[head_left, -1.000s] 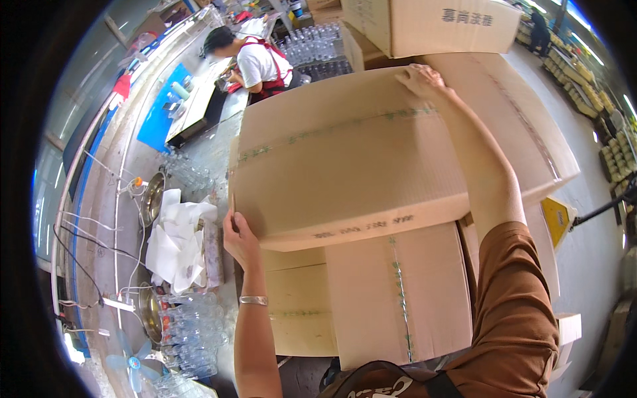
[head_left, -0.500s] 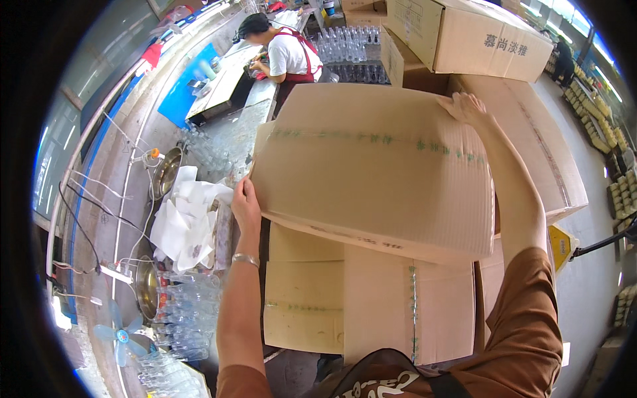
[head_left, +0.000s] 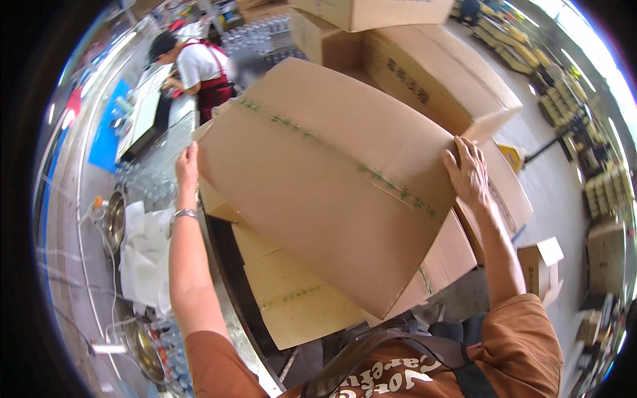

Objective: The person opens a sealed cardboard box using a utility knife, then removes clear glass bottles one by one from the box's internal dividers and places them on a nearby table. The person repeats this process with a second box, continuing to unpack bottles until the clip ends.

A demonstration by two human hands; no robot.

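Note:
A large brown cardboard box with a line of green-printed tape fills the middle, tilted and turned askew. At its left corner, my left hand grips the edge, its fingertips partly hidden. My right hand holds the right corner, with fingers bent over the edge and the thumb along the top face. Beneath it lie a yellowish carton and another taped carton, both partly covered.
More cartons are stacked beyond the box. At the left runs a workbench with white sheets, metal bowls and glass bottles. A co-worker bends over the bench at far left. A yellow pallet jack stands to the right.
The box has turned clockwise, its near corner swinging toward me. My right hand has come from the far right corner to nearer me, and the whole view has turned to the right.

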